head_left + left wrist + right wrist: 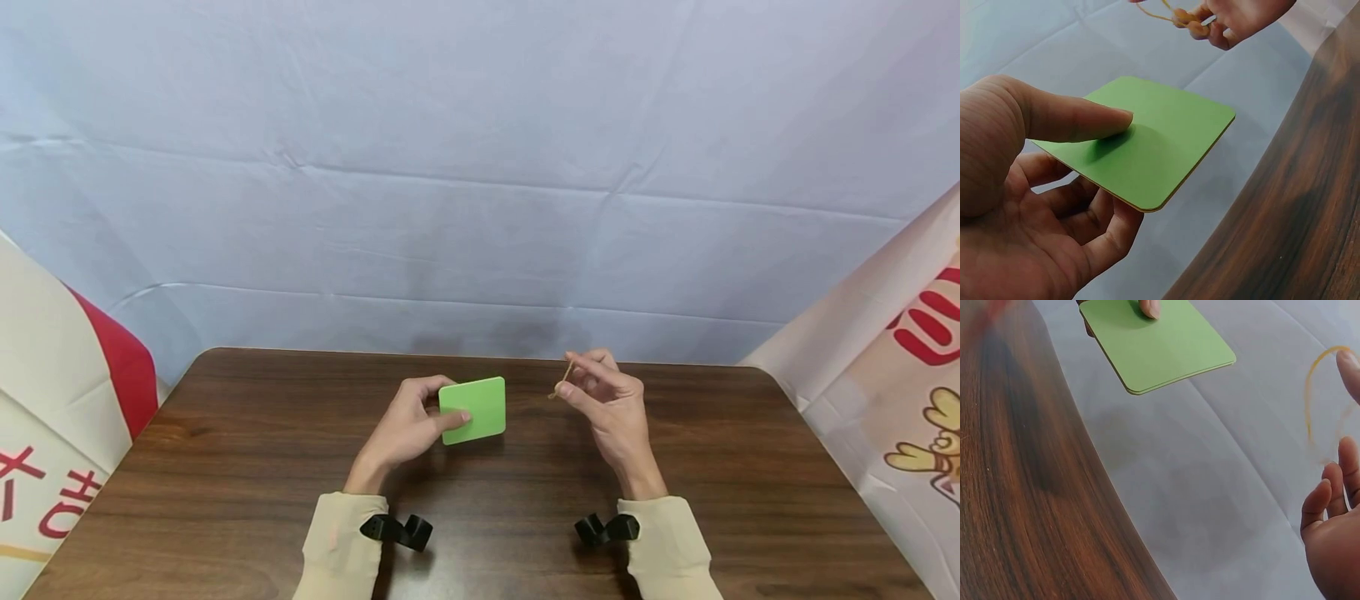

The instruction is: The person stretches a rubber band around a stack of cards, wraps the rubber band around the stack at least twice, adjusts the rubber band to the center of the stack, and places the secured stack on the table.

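My left hand [405, 423] holds a light green square card [486, 404] with rounded corners, thumb flat on its face and fingers beneath. In the right wrist view the card's edge [1179, 379] looks layered, perhaps a thin stack. Off to the right, above the table's far part, my right hand [617, 410] holds a thin yellow rubber band [567, 372] between thumb and fingers. The band [1307, 403] forms a loose loop in the right wrist view, part of it blurred. Card and band are apart.
Both hands are above a dark brown wooden table [495, 533]. A pale creased cloth [450, 208] hangs behind its far edge. Printed cloths hang at the left [52, 392] and right [885, 367]. Black wrist cameras sit on both cuffs.
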The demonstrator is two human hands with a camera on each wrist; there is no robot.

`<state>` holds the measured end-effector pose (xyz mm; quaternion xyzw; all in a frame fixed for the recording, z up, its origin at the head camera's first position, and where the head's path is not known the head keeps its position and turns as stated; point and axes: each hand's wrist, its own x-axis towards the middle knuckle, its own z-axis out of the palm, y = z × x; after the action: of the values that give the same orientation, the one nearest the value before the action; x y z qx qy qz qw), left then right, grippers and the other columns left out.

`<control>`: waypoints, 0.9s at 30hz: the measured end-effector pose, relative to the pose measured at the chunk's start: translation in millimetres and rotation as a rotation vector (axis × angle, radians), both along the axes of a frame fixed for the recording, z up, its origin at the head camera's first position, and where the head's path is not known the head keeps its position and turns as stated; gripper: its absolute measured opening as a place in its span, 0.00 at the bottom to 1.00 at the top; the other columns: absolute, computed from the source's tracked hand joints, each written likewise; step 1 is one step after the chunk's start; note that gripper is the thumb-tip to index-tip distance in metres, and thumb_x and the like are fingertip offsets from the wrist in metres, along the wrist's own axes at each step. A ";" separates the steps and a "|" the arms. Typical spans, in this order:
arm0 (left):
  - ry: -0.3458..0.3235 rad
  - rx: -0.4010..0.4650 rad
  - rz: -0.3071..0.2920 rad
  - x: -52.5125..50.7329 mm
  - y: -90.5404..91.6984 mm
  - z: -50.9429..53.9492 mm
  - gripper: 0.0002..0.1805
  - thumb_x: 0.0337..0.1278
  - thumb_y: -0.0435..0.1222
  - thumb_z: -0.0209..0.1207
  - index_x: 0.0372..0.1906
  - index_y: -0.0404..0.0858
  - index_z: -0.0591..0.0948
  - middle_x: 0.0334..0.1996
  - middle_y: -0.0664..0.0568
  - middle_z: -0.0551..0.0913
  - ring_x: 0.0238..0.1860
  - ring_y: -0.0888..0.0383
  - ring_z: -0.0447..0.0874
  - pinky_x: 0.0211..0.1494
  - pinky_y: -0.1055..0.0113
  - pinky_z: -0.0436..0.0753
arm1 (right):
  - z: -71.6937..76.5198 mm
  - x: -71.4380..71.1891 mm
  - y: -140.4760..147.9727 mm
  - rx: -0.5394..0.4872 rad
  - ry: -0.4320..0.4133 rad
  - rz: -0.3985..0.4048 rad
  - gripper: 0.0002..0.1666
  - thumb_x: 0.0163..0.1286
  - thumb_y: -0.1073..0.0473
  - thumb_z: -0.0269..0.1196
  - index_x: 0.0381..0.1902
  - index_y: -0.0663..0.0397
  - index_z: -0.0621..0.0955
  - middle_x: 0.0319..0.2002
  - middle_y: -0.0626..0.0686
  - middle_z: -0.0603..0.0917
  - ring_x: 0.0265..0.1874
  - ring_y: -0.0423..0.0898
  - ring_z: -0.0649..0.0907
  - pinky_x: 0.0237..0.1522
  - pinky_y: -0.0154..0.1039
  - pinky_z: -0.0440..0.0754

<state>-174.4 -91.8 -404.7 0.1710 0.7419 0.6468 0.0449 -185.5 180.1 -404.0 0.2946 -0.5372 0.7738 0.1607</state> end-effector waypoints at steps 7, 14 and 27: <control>-0.006 0.010 -0.016 0.5 2.8 -0.6 0.11 0.53 0.23 0.66 0.43 0.26 0.83 0.34 0.44 0.84 0.33 0.57 0.86 0.38 0.67 0.85 | 2.2 0.4 0.3 0.050 -0.013 -0.060 0.32 0.50 0.81 0.73 0.57 0.70 0.82 0.37 0.57 0.71 0.35 0.46 0.75 0.32 0.32 0.83; -0.013 0.023 -0.017 1.5 2.4 1.8 0.11 0.52 0.23 0.67 0.42 0.26 0.83 0.34 0.43 0.84 0.33 0.56 0.85 0.38 0.67 0.85 | 4.4 3.2 3.8 0.321 -0.084 -0.157 0.40 0.46 0.80 0.76 0.61 0.68 0.80 0.40 0.58 0.67 0.43 0.49 0.69 0.43 0.37 0.70; -0.179 0.267 -0.103 2.6 -2.0 8.3 0.15 0.53 0.22 0.65 0.46 0.19 0.79 0.35 0.48 0.85 0.34 0.57 0.87 0.40 0.64 0.86 | 1.0 5.0 3.7 0.702 -0.103 -0.126 0.51 0.41 0.61 0.85 0.67 0.46 0.77 0.58 0.56 0.69 0.58 0.46 0.67 0.53 0.45 0.67</control>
<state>-171.8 -93.8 -396.4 0.1549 0.6327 0.7491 0.1209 -180.5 183.8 -403.0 0.2587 -0.7948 0.5445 0.0696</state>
